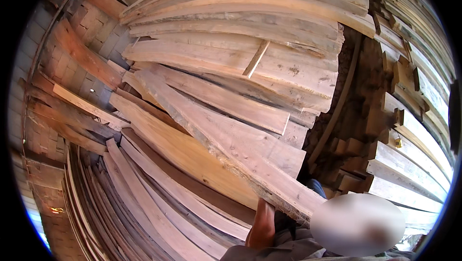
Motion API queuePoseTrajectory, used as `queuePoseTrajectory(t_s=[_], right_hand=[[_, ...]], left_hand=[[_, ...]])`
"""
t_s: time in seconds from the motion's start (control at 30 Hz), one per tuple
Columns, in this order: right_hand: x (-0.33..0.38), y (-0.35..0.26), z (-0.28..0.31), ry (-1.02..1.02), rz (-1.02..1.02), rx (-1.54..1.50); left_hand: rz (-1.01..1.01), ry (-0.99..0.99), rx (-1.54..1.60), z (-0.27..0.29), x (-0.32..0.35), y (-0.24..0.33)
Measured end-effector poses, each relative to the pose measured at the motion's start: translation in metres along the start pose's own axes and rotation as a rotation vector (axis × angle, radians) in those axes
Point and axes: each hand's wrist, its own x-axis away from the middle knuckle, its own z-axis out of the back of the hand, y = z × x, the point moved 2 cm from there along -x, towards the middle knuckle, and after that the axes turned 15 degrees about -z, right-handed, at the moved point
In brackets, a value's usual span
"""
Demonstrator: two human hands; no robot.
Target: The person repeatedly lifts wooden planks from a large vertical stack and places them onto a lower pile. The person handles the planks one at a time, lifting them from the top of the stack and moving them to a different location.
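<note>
A long pale plank (240, 155) with a rough bark edge slants from the upper left of the stack down to my body. My left hand (264, 213) comes up from the lower edge and holds this plank at its rough side; the fingers are hidden under the wood. Under and beside the plank lies a wide, yellower board (192, 157). Of my right hand nothing shows; a blurred patch covers the plank's near end.
Stacked pale boards (231, 44) fill the far middle, with a short stick (256, 58) lying across them. Long narrow planks (159, 203) lie at lower left. A brick wall (62, 63) bounds the left. More stacked timber (409, 169) stands at right, beyond a dark gap.
</note>
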Motion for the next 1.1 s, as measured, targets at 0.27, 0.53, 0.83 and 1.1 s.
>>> queuePoseTrajectory(t_s=[0.27, 0.53, 0.83, 1.1], right_hand=[[0.003, -0.014, -0.022, -0.071, -0.081, 0.036], [-0.056, 0.005, -0.003, -0.109, 0.039, -0.209], [-0.264, -0.004, 0.039, 0.153, -0.104, -0.364], [-0.338, 0.024, -0.013, 0.599, 0.207, -0.058]], left_hand=[[-0.033, 0.082, 0.025, -0.026, -0.093, -0.006], [-0.069, 0.325, -0.058, -0.011, -0.135, -0.031], [-0.125, 0.260, -0.535, -0.055, -0.082, -0.004], [-0.174, 0.330, -0.769, 0.072, -0.051, 0.021]])
